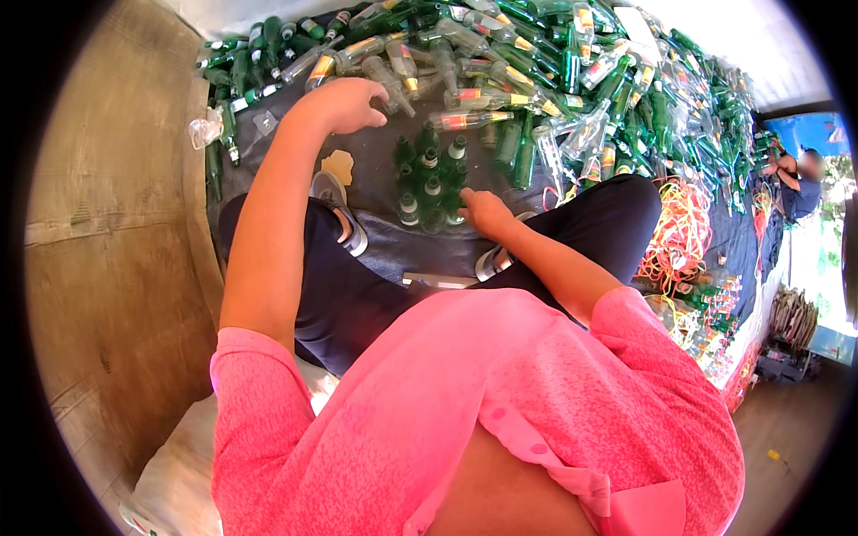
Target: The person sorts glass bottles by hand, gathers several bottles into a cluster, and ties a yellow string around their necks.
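Several green glass bottles stand upright in a tight cluster on a dark sheet between my shoes. My right hand is at the right side of this cluster, its fingertips by a bottle; whether they touch it I cannot tell. My left hand reaches out over the sheet with its fingers apart and nothing visible in it, just below a clear glass bottle lying in the heap. Another clear bottle with a red and yellow label lies behind the standing cluster.
A large heap of green and clear bottles spreads across the back and right. Tangled red and yellow plastic straps lie beside my right knee. A cardboard wall rises at the left. Another person sits at the far right.
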`<state>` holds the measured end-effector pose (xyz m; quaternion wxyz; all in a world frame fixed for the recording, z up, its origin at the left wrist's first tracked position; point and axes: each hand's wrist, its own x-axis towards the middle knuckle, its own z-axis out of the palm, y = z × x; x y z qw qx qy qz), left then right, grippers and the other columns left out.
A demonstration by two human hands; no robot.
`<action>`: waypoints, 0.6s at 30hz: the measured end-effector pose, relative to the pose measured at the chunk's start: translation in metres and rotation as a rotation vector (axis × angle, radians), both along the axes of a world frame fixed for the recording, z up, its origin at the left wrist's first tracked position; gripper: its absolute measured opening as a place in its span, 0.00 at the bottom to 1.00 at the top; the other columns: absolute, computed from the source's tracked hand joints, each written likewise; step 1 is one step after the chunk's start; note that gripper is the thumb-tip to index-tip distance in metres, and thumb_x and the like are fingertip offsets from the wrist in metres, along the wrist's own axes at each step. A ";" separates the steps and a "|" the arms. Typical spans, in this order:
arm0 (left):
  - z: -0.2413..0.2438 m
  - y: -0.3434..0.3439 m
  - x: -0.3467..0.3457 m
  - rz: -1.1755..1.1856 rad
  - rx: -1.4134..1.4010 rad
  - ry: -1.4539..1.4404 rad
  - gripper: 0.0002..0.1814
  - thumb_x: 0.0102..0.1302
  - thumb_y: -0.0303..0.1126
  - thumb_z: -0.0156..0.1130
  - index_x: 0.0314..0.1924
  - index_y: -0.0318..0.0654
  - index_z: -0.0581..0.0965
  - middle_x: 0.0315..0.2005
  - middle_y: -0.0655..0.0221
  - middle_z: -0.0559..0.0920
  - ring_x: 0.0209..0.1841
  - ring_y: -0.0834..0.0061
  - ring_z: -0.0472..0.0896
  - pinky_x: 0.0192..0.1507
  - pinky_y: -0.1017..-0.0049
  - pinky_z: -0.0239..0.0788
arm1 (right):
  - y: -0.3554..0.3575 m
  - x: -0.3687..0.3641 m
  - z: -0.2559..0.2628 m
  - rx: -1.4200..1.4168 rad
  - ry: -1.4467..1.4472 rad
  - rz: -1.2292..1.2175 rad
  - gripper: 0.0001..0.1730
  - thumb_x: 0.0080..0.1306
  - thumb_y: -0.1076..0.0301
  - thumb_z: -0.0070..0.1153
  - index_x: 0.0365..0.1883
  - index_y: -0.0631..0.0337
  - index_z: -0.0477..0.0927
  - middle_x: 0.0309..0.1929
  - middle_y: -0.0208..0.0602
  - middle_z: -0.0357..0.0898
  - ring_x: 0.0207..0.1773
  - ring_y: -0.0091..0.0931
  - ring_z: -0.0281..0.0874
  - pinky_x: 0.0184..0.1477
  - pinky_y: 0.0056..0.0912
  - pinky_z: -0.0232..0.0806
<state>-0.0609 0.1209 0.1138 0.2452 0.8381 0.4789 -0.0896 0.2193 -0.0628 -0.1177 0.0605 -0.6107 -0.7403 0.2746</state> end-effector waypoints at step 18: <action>-0.011 0.004 0.000 -0.023 -0.068 -0.193 0.26 0.65 0.34 0.70 0.62 0.38 0.78 0.43 0.54 0.88 0.45 0.60 0.87 0.50 0.64 0.77 | 0.030 0.019 0.137 0.373 0.255 -0.356 0.15 0.65 0.61 0.63 0.46 0.61 0.83 0.39 0.54 0.86 0.45 0.51 0.84 0.51 0.56 0.75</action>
